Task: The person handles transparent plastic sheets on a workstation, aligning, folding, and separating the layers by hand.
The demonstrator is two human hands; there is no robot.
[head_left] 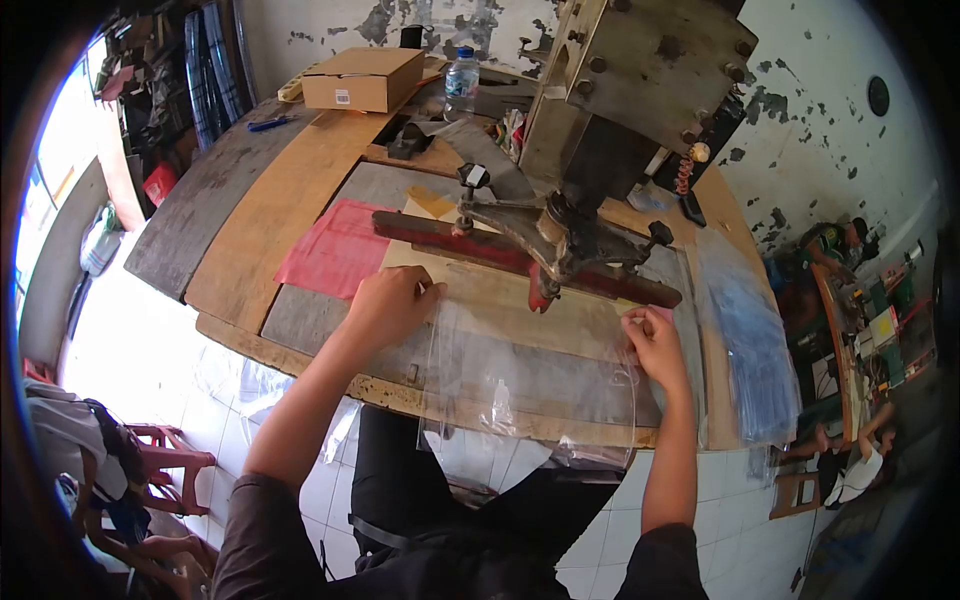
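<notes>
A clear plastic sheet (535, 385) lies across the front of the worktable, its lower edge hanging over toward my lap. My left hand (392, 303) is closed in a pinch at the sheet's far left corner. At its far right corner my right hand (655, 345) pinches the plastic between thumb and fingers. Just beyond both hands, the long reddish bar (600, 276) of a press runs crosswise above a yellowish sheet (490, 300). Whether the bar touches the plastic I cannot tell.
The heavy press head (655, 60) rises behind the bar. A red sheet (335, 245) lies left, a pile of clear plastic (755, 350) right. A cardboard box (365, 82), water bottle (462, 80) and blue pen (270, 124) stand or lie at the back. Other people sit at both sides.
</notes>
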